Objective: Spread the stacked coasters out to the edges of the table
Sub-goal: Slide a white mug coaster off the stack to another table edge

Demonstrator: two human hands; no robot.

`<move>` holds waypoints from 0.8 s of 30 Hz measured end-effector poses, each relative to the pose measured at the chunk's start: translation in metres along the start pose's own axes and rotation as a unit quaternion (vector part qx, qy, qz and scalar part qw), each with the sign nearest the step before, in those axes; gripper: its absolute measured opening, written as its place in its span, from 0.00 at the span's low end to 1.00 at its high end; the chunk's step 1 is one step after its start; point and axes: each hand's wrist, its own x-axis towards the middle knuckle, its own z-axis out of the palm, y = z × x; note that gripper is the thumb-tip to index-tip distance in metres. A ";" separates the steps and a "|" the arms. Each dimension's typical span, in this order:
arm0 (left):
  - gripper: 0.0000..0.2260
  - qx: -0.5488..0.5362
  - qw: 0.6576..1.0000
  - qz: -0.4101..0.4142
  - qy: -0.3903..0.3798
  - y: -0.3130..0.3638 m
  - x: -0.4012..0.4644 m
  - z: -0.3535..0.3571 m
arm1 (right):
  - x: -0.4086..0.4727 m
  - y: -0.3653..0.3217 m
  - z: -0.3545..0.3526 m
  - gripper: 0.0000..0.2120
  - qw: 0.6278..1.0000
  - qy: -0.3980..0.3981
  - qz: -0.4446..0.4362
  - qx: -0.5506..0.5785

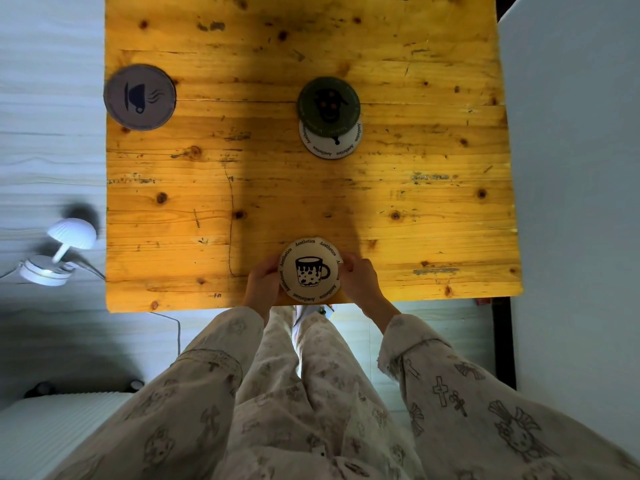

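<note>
While both the left hand (264, 284) and right hand (360, 278) pinch the white round cup-printed coaster (309, 270) at the wooden desk's (415, 209) bottom-centre edge, it should settle flat, just inside the rim, before being let go.

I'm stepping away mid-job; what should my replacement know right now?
Left hand and right hand: both grip the white mug coaster at the table's near edge.
Grey coaster: already at the left edge.
Green coaster: mid-table, overlapping another white coaster.
Left: release the mug coaster, then move those two to the remaining edges.
</note>
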 end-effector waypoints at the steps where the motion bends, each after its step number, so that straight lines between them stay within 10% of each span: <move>1: 0.18 -0.002 1.000 -0.001 0.002 0.000 0.000 0.000 | 0.000 0.000 0.000 0.19 1.000 0.000 0.000 0.001; 15: 0.20 0.036 0.999 -0.004 -0.009 -0.002 0.008 -0.004 | -0.002 -0.001 -0.002 0.19 1.000 -0.006 0.001 -0.012; 24: 0.16 0.311 0.945 0.101 -0.009 0.028 0.034 -0.007 | 0.020 -0.029 -0.034 0.18 0.995 -0.002 -0.030 -0.099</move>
